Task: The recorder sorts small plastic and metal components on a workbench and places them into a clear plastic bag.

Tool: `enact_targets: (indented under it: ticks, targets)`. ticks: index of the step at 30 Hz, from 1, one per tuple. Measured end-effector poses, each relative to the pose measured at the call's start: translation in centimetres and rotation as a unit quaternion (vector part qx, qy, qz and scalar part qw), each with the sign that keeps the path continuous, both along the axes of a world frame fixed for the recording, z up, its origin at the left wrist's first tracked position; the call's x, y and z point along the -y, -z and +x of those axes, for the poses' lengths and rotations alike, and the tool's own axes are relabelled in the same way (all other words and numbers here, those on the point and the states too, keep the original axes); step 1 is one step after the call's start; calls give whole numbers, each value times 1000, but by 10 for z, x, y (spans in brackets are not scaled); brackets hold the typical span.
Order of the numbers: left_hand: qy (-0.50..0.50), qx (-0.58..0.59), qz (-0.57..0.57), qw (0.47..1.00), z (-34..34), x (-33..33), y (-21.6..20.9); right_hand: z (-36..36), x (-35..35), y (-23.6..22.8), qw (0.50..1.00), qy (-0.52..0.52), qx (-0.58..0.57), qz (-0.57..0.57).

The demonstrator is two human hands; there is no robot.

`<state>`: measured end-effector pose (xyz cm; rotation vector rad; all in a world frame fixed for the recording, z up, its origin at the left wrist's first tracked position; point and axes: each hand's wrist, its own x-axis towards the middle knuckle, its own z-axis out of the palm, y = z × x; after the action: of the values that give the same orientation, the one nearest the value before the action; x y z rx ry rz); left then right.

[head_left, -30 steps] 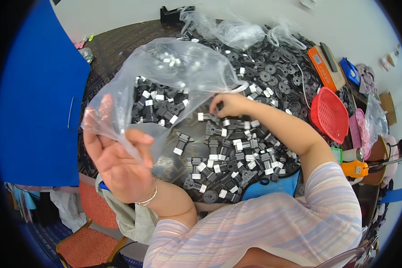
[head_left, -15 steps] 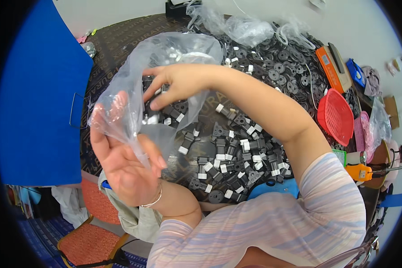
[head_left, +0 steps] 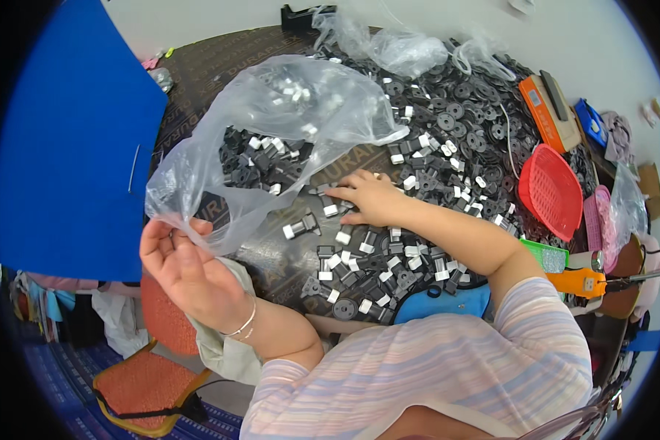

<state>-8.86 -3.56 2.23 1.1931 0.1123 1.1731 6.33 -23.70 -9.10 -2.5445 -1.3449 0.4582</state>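
Note:
A clear plastic bag (head_left: 198, 158) lies with its mouth spread wide on the table, and several black plastic parts with white ends (head_left: 260, 158) are inside it. My left hand (head_left: 191, 271) pinches the near-left edge of the bag between thumb and fingers. To the right of the bag mouth, my right hand (head_left: 374, 199) is over the loose parts with fingers apart. Its fingertips are beside a black-and-white part (head_left: 330, 205), and no firm grip shows. More such parts (head_left: 389, 271) are heaped between my right forearm and my body.
Black round discs (head_left: 477, 132) are piled at the back right. A red basket (head_left: 550, 192), an orange box (head_left: 543, 110) and a green tray (head_left: 544, 257) line the right side. Crumpled clear bags (head_left: 411, 51) lie at the back. A blue panel (head_left: 77, 147) stands at the left.
My right hand has come out of the bag mouth and moved right and nearer, onto the loose parts. My left hand has lowered slightly, still on the bag edge. The bag mouth has spread wider.

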Motion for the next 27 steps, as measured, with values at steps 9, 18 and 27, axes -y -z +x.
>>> enact_targets:
  ticks: [9, 18, 27]
  targets:
    - [281, -144, 80, 945, -38, 65, 11, 32, 27, -13, 993, -49, -76, 76]
    - [264, -102, 149, 947, -46, 58, 10, 34, -57, -116, 918, -173, -349, 73]
    - [136, -18, 104, 985, -65, 21, 11, 119, -123, -69, 941, -16, 8, 337]
